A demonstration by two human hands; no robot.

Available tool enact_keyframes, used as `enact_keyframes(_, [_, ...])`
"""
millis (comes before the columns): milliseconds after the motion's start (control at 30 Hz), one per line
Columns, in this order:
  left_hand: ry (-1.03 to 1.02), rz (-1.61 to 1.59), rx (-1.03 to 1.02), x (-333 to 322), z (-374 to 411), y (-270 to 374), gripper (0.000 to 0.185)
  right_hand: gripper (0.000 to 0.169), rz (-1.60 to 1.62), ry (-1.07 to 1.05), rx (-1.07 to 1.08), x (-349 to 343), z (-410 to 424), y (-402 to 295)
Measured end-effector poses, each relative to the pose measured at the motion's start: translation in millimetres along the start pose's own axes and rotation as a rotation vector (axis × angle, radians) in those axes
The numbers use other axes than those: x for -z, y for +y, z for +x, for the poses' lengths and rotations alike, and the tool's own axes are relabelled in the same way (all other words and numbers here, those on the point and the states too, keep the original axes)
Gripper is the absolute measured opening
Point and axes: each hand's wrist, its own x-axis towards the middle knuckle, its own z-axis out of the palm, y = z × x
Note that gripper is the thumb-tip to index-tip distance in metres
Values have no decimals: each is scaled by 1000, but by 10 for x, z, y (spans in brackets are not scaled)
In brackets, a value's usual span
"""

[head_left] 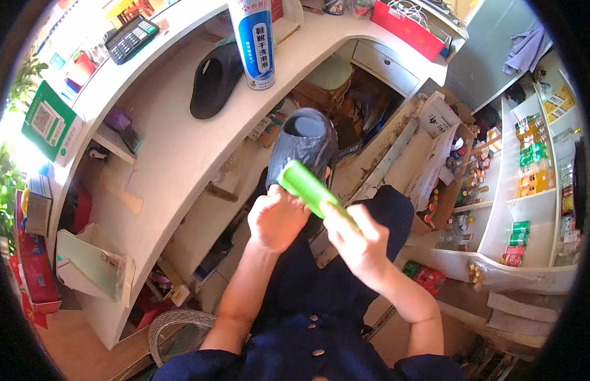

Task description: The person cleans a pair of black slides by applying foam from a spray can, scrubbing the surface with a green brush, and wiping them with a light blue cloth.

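A dark rubber slipper, its surface looking wet, is held in front of me by my left hand at its near end. My right hand grips a bright green brush by its handle, and the brush head lies against the slipper's near part; its bristles are hidden. A second dark slipper rests on the curved white counter. Beside it stands a blue and white spray can of shoe cleaning foam, upright near the counter's inner edge.
A calculator and a green sign with a printed code stand along the counter's outer ledge. A red box of cables is at the far end. Drink shelves and a cardboard box of bottles are on the right.
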Motion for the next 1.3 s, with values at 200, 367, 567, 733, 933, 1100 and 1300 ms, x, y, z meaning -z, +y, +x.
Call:
enact_keyframes(200, [-53,44,26,68,31,46,19,42,-48,9,49,3,79,-26])
enact_keyframes(367, [-49,100,-44,101,-12,46,42,36,-80,39,-74,-16,338,175])
enact_keyframes(567, [348,377,-263,-35,71,47,39,50,62,48,-76,-203,177,331])
enact_keyframes(733, [481,403,-275,61,119,21,37,54,37,-55,-111,-334,-372,-104])
enact_keyframes(933, [446,320,-281,38,125,136,33,54,-52,-4,-67,-365,-202,-127])
enact_keyframes(1100, [485,281,-242,-67,103,-85,40,50,-104,111,-138,-370,141,92])
enact_keyframes(1300, [300,426,-320,21,125,87,49,56,42,6,-212,-368,-235,-35])
